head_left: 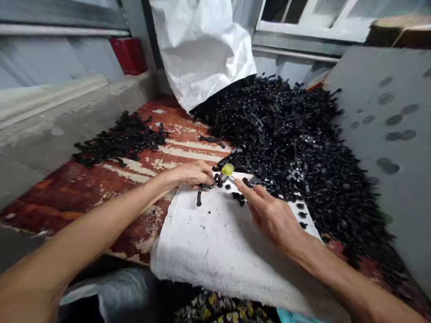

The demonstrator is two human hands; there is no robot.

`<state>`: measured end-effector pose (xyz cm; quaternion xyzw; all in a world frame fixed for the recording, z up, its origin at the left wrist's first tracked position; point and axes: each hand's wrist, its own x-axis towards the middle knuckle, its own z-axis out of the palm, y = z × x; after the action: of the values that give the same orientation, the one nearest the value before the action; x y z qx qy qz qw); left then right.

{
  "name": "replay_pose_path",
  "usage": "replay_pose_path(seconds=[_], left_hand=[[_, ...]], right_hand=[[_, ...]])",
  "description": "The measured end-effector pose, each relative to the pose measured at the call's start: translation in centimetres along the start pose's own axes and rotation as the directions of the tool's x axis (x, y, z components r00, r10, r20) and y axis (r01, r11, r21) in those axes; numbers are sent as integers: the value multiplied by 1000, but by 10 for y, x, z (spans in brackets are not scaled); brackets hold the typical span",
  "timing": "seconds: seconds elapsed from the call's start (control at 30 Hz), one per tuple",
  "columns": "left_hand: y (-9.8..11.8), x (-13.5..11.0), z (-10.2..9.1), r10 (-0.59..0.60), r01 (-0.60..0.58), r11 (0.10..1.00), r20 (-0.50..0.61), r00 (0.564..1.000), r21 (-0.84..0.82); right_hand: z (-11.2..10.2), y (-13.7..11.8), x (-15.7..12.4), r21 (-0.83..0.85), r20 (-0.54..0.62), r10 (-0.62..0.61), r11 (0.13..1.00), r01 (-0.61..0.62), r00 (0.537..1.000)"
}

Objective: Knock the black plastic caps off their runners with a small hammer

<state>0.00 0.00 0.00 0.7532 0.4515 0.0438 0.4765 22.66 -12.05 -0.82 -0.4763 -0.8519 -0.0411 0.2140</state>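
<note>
Patterned fabric: seen at the near edge, dark with yellow marks.
White cloth: spread beyond it and dotted with dark specks.
Black strip: laid on the cloth, just below the left fingers.
Right hand: closed; the metal handle of the hammer is gripped, with the index finger stretched along it.
Left hand: curled over black parts; whether one is pinched cannot be told.
Hammer: held near the cloth's far edge, its yellow face turned up, with small black pieces around it.
Table: worn, its red-brown surface scraped pale in streaks.
Large black pile: heaped beyond the right hand.
Small black pile: gathered at the left.
White sack: slumped behind.
</note>
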Motion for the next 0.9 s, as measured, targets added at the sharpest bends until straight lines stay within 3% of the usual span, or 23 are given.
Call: replay_pose_path(seconds=[0.07,0.13,0.23,0.4,0.5,0.6,0.67,0.77,0.83,0.9], left_hand=[[2,-2,0,18,-18,1000,-14,1000,-16],[5,-4,0,20,-21,1000,-30,999,-16],[7,-6,2,-7,8,1000,-58,998,11],[6,-9,5,8,-6,1000,-96,995,23],[8,-15,5,65,-60,997,-127,990,38],[18,-25,9,196,-191,980,-97,976,58],[27,-34,15,275,-271,959,-38,961,83],[38,-46,29,330,-330,930,31,944,158],[40,-52,39,323,-314,924,-6,946,216],[37,-57,47,298,-274,944,-114,948,185]], right_hand=[[-4,-5,-1,53,-145,25,998,-18,989],[-5,-8,-2,58,-170,38,998,-29,985],[-3,-8,-3,-36,12,30,999,-30,999],[2,-5,-3,-62,24,107,992,-105,994],[-1,-5,2,102,74,158,981,-165,985],[-8,-6,12,459,52,322,833,-309,945],[-9,-6,20,612,138,374,696,-376,917],[-7,-9,28,692,258,352,582,-427,900],[-5,-14,30,730,325,363,491,-476,873],[-5,-18,29,754,374,393,399,-522,840]])
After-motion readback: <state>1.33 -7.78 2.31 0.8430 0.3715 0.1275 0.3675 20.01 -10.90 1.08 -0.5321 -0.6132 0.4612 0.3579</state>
